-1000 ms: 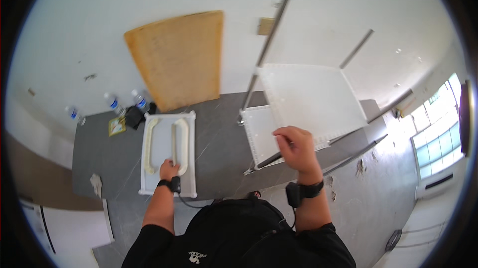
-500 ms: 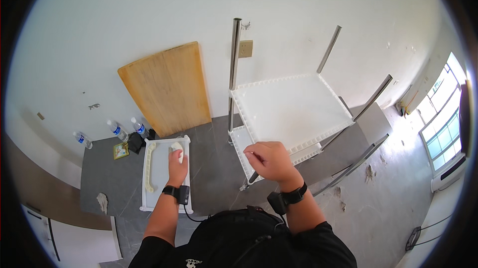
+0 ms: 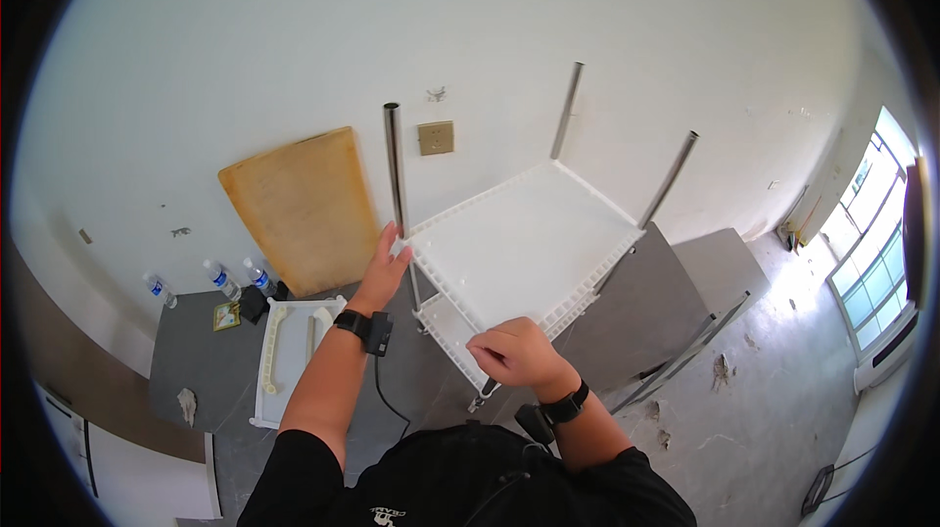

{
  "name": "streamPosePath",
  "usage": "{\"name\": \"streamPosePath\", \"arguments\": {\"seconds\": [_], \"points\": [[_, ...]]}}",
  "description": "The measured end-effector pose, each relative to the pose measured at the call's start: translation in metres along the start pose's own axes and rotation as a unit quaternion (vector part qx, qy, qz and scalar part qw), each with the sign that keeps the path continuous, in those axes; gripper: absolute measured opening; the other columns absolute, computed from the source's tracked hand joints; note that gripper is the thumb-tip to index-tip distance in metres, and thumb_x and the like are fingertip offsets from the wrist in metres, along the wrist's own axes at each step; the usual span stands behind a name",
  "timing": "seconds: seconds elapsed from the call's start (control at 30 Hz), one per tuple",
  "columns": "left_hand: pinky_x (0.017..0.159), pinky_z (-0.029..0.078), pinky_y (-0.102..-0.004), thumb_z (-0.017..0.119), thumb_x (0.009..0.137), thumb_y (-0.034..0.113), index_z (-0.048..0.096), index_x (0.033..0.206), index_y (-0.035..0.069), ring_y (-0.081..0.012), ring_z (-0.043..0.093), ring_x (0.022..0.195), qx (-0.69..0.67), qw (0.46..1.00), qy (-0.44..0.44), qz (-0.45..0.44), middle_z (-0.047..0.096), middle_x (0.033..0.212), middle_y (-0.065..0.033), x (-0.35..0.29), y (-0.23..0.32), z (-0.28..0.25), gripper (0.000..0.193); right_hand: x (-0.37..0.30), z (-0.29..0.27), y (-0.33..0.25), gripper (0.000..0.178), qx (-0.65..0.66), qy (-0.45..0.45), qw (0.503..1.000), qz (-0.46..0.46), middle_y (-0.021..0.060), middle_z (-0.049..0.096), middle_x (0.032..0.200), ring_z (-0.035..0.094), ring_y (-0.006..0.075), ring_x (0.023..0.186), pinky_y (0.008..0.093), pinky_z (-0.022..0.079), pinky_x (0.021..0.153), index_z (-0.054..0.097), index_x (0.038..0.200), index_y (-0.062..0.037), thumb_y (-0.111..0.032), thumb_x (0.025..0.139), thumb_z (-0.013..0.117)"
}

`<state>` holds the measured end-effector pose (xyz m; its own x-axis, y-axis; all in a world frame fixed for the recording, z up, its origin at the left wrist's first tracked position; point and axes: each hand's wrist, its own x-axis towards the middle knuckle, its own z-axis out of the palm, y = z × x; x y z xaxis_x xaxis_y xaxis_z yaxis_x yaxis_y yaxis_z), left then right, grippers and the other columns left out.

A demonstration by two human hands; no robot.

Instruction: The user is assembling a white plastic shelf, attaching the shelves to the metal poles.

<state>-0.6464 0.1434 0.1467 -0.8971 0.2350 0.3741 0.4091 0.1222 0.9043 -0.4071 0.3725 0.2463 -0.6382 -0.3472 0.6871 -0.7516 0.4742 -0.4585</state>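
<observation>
A white plastic rack (image 3: 519,243) with metal posts stands on the grey table, one tray-shaped shelf above another. My left hand (image 3: 383,272) is open, fingers apart, at the upper shelf's left corner beside the foot of a metal post (image 3: 394,169). Whether its fingers touch the post I cannot tell. My right hand (image 3: 524,356) is closed at the rack's near corner, over a dark post piece (image 3: 491,386); what sits inside the fist is hidden. To the left lies a loose white tray (image 3: 259,400) with a cream curved handle (image 3: 270,360) and a grey tube (image 3: 311,335) on it.
A wooden board (image 3: 304,214) leans on the wall behind the loose tray. Several water bottles (image 3: 222,279) stand at the table's far left, near a small black object (image 3: 254,305). Two more posts (image 3: 568,111) rise from the rack's back and right corners. A crumpled tissue (image 3: 187,406) lies at the table's left.
My left hand has left the white piece on the loose tray and moved right and up to the rack's left post. My right fist stays at the near corner. The view has shifted.
</observation>
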Motion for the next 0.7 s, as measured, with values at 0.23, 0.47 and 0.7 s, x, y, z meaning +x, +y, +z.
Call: {"name": "streamPosePath", "arguments": {"seconds": [0.23, 0.47, 0.7], "points": [[0.093, 0.047, -0.0320, 0.072, 0.094, 0.048, 0.024, 0.160, 0.003, -0.0159, 0.059, 0.104, -0.065, 0.989, -0.132, -0.019, 0.060, 0.121, -0.0077, -0.024, 0.022, 0.025, 0.093, -0.042, -0.055, 0.012, 0.006, 0.021, 0.041, 0.999, 0.002, 0.0085, 0.062, 0.063, 0.061, 0.0274, 0.054, 0.0368, 0.047, 0.051, 0.070, 0.084, -0.0074, -0.003, 0.081, 0.072], [0.077, 0.054, -0.0311, 0.079, 0.091, 0.033, 0.019, 0.163, 0.008, -0.0143, 0.063, 0.080, -0.256, 0.947, -0.188, -0.045, 0.063, 0.098, -0.0047, -0.054, 0.037, 0.038, 0.097, -0.073, -0.087, 0.029, 0.006, -0.149, 0.158, 0.973, 0.077, 0.0089, 0.065, 0.063, 0.065, 0.0245, 0.055, 0.0340, 0.052, 0.055, 0.072, 0.086, -0.0055, -0.002, 0.082, 0.072], [0.065, 0.056, -0.0296, 0.073, 0.090, 0.001, 0.035, 0.150, 0.009, -0.0141, 0.064, 0.068, -0.273, 0.931, -0.208, -0.126, 0.062, 0.084, -0.0054, -0.093, 0.079, 0.068, 0.071, -0.078, -0.102, 0.059, 0.003, -0.143, 0.297, 0.911, 0.248, 0.0088, 0.065, 0.066, 0.062, 0.0202, 0.052, 0.0315, 0.050, 0.053, 0.070, 0.090, -0.0008, -0.003, 0.090, 0.067]]}}
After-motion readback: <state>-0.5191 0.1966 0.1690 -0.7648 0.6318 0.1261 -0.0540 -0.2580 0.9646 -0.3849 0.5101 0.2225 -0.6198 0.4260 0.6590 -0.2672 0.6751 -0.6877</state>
